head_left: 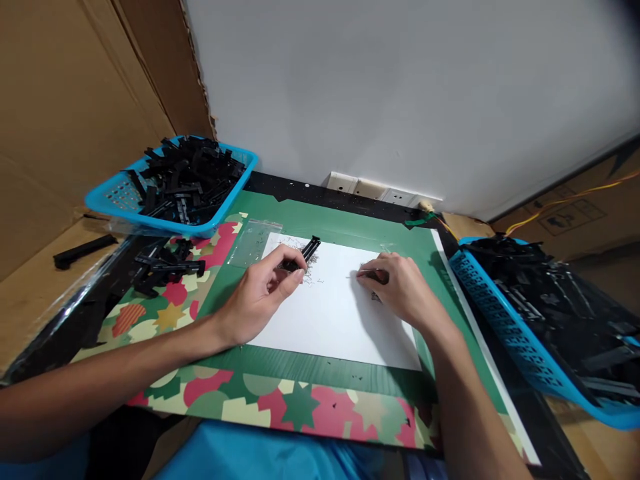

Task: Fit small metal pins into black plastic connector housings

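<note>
My left hand is closed round a slim black plastic part, whose far end sticks out past the fingertips over a white sheet of paper. Tiny thin metal pieces, perhaps springs or wires, lie scattered on the paper beneath and beside that part. To the right, my right hand is pinched low over the sheet. Something small and dark shows between its fingers, too hidden to name. A few more tiny bits lie near its fingertips.
A blue basket heaped with black plastic parts stands at the back left; more loose parts lie before it. Another blue basket of parts is at right. A clear plastic bag lies behind the paper. Wall sockets line the back.
</note>
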A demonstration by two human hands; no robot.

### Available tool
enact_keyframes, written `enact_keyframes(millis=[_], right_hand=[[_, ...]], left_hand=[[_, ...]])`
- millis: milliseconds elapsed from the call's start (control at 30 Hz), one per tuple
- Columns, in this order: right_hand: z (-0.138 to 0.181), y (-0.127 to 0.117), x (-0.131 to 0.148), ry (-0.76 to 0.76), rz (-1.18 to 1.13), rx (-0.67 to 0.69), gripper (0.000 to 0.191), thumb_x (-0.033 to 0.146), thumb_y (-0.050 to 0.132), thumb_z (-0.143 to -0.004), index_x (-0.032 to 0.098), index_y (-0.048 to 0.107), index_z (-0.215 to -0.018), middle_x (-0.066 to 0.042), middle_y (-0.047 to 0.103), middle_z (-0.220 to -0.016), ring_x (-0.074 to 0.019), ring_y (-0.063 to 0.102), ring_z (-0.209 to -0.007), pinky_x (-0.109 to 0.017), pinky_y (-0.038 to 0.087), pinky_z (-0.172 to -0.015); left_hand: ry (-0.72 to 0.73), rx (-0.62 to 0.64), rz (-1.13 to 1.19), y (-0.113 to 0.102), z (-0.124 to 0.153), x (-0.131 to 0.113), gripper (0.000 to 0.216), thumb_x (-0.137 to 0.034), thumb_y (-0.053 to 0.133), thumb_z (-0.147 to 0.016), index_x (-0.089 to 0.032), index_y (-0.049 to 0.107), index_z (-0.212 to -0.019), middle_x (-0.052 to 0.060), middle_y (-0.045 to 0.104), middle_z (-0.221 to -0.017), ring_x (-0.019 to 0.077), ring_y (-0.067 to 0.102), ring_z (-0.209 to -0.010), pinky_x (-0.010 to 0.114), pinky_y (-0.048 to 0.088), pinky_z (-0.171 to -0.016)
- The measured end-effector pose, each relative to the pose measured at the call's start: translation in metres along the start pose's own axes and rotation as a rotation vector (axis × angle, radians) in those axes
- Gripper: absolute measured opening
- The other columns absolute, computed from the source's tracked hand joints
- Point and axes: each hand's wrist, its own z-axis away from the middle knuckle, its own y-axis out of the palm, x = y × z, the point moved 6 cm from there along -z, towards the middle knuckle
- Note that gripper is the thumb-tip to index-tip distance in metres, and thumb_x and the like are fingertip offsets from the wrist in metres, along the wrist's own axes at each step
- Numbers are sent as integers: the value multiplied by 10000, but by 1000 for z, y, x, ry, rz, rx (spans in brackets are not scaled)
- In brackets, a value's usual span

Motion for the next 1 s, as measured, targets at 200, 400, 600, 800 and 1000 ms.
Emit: enact_keyframes(millis=[200,400,600,800,1000], right_hand=[[2,10,8,-106,103,45,191,229,585,-1032,227,768,-977,-84,746,-997,-270,614,-929,-405,381,-833],[5,2,13,-109,60,3,222,235,456,-1094,228,661,-1011,-99,696,-1067,-270,601,-982,-407,372,-876],[4,1,2,-84,103,53,122,258,641,-1025,249,761,-1012,-76,722,-1042,-285,609,-1009,-407,338,-861],[4,7,4,-93,99,73,176,202,602,-1028,217,737,-917,-73,736,-978,-268,603,-954,-394,329,-834],[6,-9,10,-69,-40,1,161,272,551,-1063,226,668,-962,-61,705,-1019,-229,601,-894,-381,389,-837]], left_hand=[[-16,25,-5,2,1,2,233,-440,606,-1063,-223,610,-1146,26,589,-993,146,570,-836,255,390,-616],[-26,33,-19,2,0,4,237,-434,597,-1064,-212,614,-1146,22,589,-965,139,547,-784,255,387,-610],[-38,40,-31,2,0,5,251,-445,599,-1059,-213,621,-1152,22,598,-956,136,546,-756,253,391,-604],[-45,43,-38,2,1,7,251,-447,611,-1050,-218,624,-1153,18,595,-920,141,552,-740,258,388,-588],[-47,52,-33,2,2,6,250,-451,608,-1052,-224,623,-1157,15,585,-906,140,539,-730,260,389,-585]])
